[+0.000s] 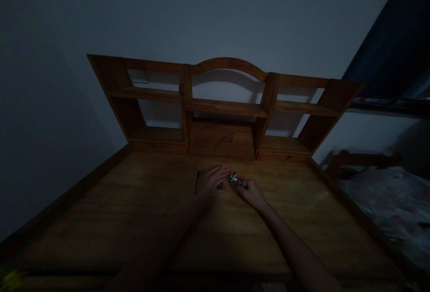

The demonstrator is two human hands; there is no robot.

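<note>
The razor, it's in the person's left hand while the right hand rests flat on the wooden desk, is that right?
No, the hands are swapped. In the head view the razor is held in the right hand, and the left hand rests palm down on the wooden desk, partly over a small dark item.

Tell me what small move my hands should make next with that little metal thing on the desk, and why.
Probably draw the right hand toward you to lift the small metal object clear of the left hand. The two hands sit almost touching on the wooden desk, the left partly covers something dark, and the dim light hides what the pieces are.
</note>
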